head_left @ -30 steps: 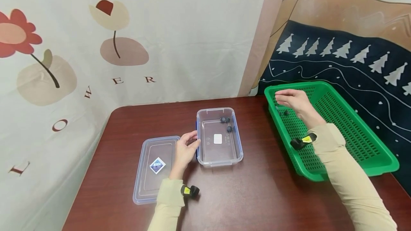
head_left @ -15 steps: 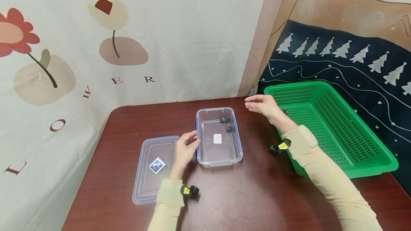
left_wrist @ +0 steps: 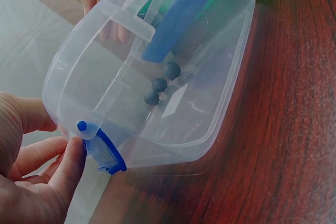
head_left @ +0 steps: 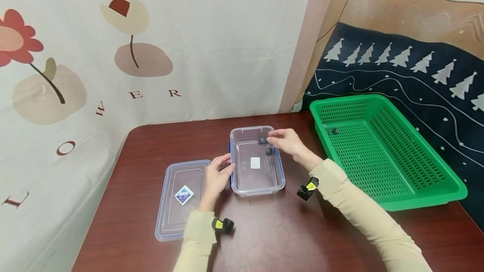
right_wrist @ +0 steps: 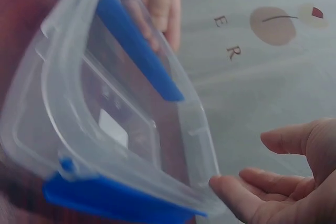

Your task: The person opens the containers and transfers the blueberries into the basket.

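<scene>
My left hand point(head_left: 216, 179) grips the left side of a clear plastic storage box point(head_left: 245, 179); in the left wrist view its fingertips meet the box wall beside a blue latch point(left_wrist: 107, 150). Dark blue balls resembling blueberries point(left_wrist: 171, 70) lie on the box floor. My right hand point(head_left: 289, 142) is over the box's far right corner and hides part of the contents in the head view. In the right wrist view, its thumb point(right_wrist: 283, 140) and fingers point(right_wrist: 236, 198) are apart, with nothing visible between them and one fingertip right at the rim.
The box's clear lid point(head_left: 170, 213), with a blue-and-white sticker, lies on the table left of the box. A green perforated basket point(head_left: 397, 202) stands at the right, with a small dark ball point(head_left: 335, 131) near its far left corner. A printed cloth point(head_left: 227, 53) hangs behind the table.
My right hand has moved left and nearer, from above the green basket to the box's far right corner. My left hand stays at the box.
</scene>
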Available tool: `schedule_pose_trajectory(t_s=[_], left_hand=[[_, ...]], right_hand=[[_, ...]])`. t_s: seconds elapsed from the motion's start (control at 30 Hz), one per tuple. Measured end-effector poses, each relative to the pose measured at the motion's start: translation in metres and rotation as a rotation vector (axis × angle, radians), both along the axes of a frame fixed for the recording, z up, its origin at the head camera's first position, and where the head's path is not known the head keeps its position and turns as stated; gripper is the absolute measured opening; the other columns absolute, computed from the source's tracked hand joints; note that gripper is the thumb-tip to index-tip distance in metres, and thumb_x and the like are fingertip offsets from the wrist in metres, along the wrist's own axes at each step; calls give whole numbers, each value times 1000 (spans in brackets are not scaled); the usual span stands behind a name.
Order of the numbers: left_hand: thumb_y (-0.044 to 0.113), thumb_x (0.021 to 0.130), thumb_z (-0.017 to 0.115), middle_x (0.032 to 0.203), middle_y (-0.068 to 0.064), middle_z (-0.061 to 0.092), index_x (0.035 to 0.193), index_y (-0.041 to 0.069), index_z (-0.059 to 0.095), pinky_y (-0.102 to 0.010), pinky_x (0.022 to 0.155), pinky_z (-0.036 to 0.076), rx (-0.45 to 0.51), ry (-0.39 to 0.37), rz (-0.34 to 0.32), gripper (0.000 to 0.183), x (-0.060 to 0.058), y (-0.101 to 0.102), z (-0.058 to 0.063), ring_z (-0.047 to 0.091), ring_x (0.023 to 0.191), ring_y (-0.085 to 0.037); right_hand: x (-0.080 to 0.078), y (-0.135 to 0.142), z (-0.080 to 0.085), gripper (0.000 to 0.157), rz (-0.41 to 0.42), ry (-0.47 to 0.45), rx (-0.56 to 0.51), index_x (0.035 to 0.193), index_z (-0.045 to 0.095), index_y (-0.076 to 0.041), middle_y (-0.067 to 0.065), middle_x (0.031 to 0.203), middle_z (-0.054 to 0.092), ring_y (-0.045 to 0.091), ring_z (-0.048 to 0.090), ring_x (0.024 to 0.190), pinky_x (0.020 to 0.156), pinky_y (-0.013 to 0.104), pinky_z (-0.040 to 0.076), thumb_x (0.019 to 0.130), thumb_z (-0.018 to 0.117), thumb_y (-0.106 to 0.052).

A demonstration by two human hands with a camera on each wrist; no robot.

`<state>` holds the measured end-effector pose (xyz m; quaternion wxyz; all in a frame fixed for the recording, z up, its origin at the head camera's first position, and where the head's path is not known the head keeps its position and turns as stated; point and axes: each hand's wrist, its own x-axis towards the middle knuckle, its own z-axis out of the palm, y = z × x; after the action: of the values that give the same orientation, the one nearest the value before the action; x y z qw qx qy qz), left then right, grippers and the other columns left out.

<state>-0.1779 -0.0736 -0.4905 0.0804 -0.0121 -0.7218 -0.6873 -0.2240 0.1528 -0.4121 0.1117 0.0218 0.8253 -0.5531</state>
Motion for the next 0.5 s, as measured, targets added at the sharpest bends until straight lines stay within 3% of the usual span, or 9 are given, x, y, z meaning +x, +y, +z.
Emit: schedule_pose_trajectory(t_s=[0.5], left_hand=[[-12,79,63,104,-27,58,112,-15,59,-23,84,53,-11,4,6,33,0,0,0,59,99,-37]], right_hand=[[12,-40,-27,66,-15,-13,176,140,31,10,22,146,32,31,30,134,109,44,32,89,60,-21]])
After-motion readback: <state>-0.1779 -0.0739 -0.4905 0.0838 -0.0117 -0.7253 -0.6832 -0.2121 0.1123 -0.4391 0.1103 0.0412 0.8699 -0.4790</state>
